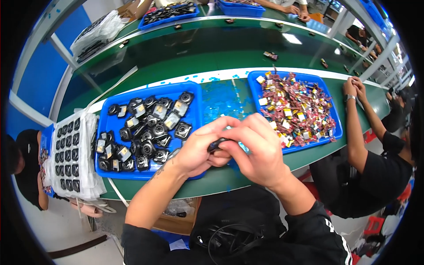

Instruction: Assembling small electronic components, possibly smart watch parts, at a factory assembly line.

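Green bench top (229, 174) ran across the view, w/ a conveyor lane behind it and other workers at both ends. Landmark: blue tray (194, 95) full of small black camera-type modules (148, 132).

Both hands met just right of that tray's near-right corner, over the bench edge. Left hand (194, 152) was curled, thumb and forefinger pinched on a small black part (217, 144). Right hand (258, 154) was closed over the same part from the other side, fingers folded down on it, so the part sat between the two thumbs, mostly hidden. Only its dark left end showed; couldn't tell its full shape.

Key relation: the part's long axis lay roughly left-right, running from the left fingertips into the right palm. It was no nearer one hand than the other since both gripped it, but the left hand was closer to the module tray, its knuckles over the tray's front rim.

Right of the tray, past a blue-specked bare patch, sat a second blue tray (256, 77) heaped w/ red and yellow small pieces (296, 108); the right hand was the nearer one to that. Left of the module tray: a white foam sheet (88, 176) w/ rows of black parts.
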Demonstrator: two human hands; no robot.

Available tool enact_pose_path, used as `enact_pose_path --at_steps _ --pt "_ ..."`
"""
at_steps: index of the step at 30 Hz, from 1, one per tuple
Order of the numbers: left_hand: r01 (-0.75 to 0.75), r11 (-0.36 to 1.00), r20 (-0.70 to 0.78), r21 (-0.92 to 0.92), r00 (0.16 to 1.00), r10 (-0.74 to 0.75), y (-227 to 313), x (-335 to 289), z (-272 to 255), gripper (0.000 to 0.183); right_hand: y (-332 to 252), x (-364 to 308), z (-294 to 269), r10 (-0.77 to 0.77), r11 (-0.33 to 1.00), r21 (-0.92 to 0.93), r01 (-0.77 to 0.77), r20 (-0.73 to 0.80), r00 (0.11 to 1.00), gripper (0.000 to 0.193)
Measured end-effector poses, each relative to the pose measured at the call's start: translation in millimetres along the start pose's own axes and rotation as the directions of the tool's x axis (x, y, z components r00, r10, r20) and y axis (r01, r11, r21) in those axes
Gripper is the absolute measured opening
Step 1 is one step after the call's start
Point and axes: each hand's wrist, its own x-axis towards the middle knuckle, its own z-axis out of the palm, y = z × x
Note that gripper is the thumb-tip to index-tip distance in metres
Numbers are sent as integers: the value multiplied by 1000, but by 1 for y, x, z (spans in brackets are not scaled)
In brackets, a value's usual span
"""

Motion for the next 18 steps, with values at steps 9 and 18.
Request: enact_pose_path --at_steps 9,18 --pt "-178 974 -237 138 949 207 -2 12 0 17 46 -45 -70 440 840 -213 -499 -271 856 17" --pt "-231 912 -303 338 891 338 -6 9 -4 23 49 -54 -80 564 765 -287 -577 -134 815 13"
